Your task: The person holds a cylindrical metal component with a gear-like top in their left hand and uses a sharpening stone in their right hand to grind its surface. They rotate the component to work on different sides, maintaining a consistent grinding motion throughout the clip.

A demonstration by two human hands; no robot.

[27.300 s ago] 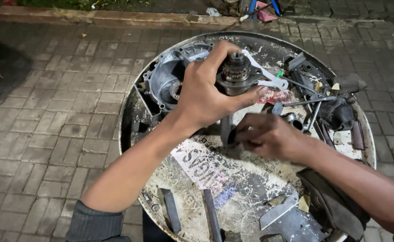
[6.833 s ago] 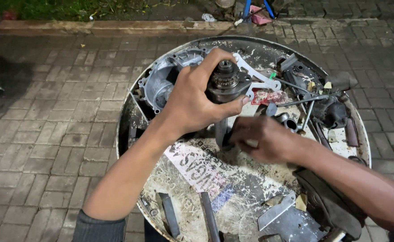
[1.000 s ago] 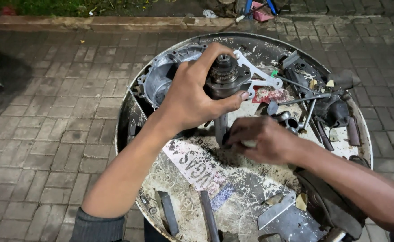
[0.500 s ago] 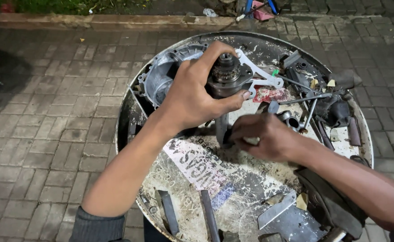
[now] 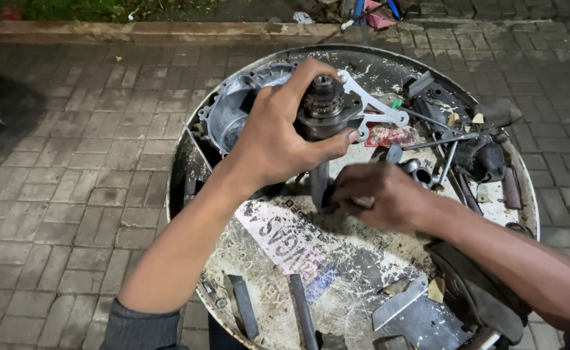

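Left hand (image 5: 278, 139) clenched around geared engine assembly (image 5: 324, 110) held upright above round metal tray (image 5: 356, 256), right hand (image 5: 382, 194) gripping its lower shaft (image 5: 319, 185), beside scattered wrenches (image 5: 440, 139) and aluminium engine cover (image 5: 230, 116)

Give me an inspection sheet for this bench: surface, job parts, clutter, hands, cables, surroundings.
Surface: round metal tabletop, scratched, stained, torn printed paper stuck on.
Job's things: dark geared shaft assembly held upright; white metal bracket beside it.
Clutter: silver engine cover, loose rods, flat metal strips, dark parts at the right rim.
Grippers: left hand wrapped around the assembly's top; right hand closed at its lower stem, contents hidden.
Cables: nothing seen.
Surroundings: brick paving, kerb, grass beyond.
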